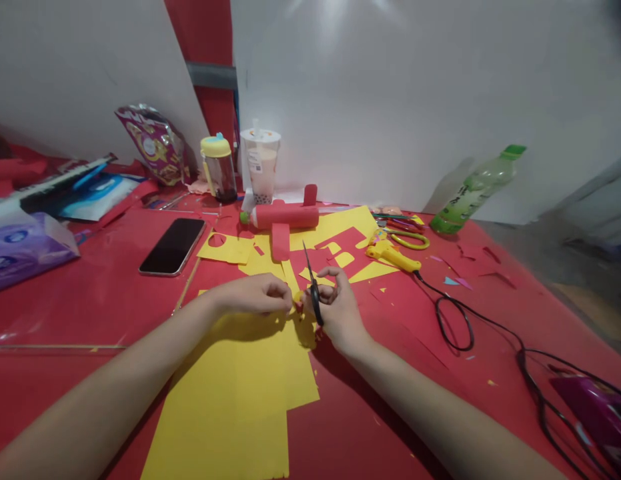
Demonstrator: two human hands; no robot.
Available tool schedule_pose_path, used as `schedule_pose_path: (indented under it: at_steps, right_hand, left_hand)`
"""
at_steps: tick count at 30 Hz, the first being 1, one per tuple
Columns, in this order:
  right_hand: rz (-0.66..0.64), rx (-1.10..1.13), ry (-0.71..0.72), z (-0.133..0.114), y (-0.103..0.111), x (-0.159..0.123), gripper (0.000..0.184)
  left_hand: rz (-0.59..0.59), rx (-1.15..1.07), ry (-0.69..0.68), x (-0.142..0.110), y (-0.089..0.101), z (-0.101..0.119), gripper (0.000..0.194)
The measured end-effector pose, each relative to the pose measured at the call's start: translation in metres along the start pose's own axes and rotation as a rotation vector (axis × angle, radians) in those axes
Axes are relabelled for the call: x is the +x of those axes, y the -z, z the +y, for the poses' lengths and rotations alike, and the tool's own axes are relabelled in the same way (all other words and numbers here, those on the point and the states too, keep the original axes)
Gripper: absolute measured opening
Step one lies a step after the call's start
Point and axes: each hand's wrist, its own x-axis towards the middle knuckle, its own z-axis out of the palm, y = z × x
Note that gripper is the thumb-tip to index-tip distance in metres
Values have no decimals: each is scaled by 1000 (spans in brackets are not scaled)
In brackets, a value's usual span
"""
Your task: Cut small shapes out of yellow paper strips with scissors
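Note:
My right hand (pixel 340 312) is closed on black-handled scissors (pixel 315 293), whose blades point up and away from me. A small yellow-and-red paper piece (pixel 299 304) sits between the fingertips of both hands. My left hand (pixel 263 293) has its fingers curled and pinched at the near side of that piece; its exact hold is partly hidden. Under the hands lie yellow paper sheets (pixel 230 393). Just beyond them rests a red paper-wrapped bottle (pixel 290 217) on its side, with red strips sticking out from it and a green cap.
On the red table are a phone (pixel 173 247), a yellow glue gun (pixel 393 255) with a black cord (pixel 470 303), yellow-handled scissors (pixel 410 240) and scattered paper scraps. Along the wall stand a green bottle (pixel 477 190), a bubble-tea cup (pixel 261 167), a yellow-lidded bottle (pixel 219 170) and a snack bag (pixel 155 143).

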Motion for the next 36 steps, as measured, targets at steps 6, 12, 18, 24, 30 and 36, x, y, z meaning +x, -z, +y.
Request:
schedule_pose_path:
  at_steps: [6, 12, 18, 24, 30, 36]
  right_hand:
    - [42, -39, 38, 0, 1, 0, 42]
    - [31, -85, 56, 2, 3, -1, 42]
    - [-12, -43, 14, 0, 3, 0, 45]
    - [-142, -9, -75, -1, 2, 2, 48]
    - [-102, 2, -51, -2, 1, -1, 48]
    - [-4, 11, -4, -2, 0, -1, 48]
  left_hand:
    - [261, 264, -122, 6, -13, 5, 27]
    - [326, 266, -149, 9, -17, 4, 29]
    - [258, 173, -121, 8, -15, 2, 29]
    - [146, 136, -122, 4, -10, 0, 30]
    - [172, 128, -145, 6, -10, -4, 30]
    - [305, 177, -186, 8, -16, -3, 28]
